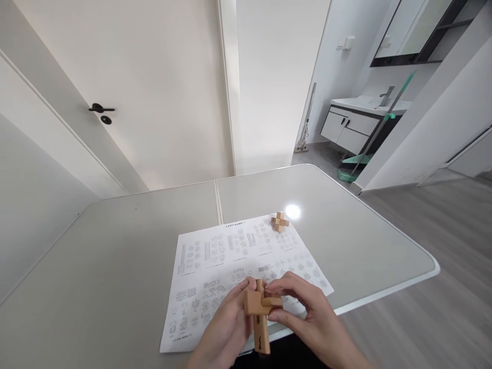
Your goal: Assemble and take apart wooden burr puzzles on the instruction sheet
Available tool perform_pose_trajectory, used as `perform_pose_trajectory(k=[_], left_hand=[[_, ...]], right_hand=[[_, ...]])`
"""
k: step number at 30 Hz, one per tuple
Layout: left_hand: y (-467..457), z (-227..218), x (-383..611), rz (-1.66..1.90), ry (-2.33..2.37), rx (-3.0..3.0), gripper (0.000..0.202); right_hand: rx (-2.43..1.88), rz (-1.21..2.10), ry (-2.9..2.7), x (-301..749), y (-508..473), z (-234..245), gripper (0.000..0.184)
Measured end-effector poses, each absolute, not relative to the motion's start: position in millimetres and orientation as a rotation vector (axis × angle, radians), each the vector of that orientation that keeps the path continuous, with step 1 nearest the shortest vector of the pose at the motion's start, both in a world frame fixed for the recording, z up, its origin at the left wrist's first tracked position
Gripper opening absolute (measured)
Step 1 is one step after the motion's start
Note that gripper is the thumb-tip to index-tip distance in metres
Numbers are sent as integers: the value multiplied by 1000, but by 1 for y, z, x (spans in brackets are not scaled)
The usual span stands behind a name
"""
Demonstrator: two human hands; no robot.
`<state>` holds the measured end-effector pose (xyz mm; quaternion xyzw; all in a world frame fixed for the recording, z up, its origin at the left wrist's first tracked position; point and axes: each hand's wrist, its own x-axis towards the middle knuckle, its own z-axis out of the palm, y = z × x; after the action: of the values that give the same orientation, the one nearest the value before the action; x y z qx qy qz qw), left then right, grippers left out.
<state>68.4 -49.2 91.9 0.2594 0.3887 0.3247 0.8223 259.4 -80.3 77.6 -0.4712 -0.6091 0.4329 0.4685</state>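
Note:
Both hands hold a wooden interlocking puzzle (260, 312) of crossed light-brown bars, just above the table's near edge. My left hand (226, 328) grips it from the left, fingers curled round the block. From the right, my right hand (313, 318) pinches a short crosswise bar with thumb and fingers. Under the hands lies a white instruction sheet (230, 266) printed with small puzzle diagrams. A second, smaller assembled wooden puzzle (280, 221) stands on the sheet's far right corner.
The grey table (115, 256) has a seam down its middle and a rounded right edge. Beyond it are a white door with a black handle (100, 108), a bathroom vanity (357, 123), and a green mop (378, 128) leaning on the wall.

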Motion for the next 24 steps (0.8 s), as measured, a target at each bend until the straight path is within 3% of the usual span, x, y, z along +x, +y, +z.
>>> perform_pose_trajectory(k=[16,20,24], left_hand=[[-58,80,49,732,676,363,26],[-60,77,48,746,720,302,23],[-59,78,46,768,725,338,19]], right_hand=[[-1050,1369,-1344,235,-81,64,18],[-1085,1303,-1418,230,-83,63,24],[-1079,1041,-1589,226,-90,62,17]])
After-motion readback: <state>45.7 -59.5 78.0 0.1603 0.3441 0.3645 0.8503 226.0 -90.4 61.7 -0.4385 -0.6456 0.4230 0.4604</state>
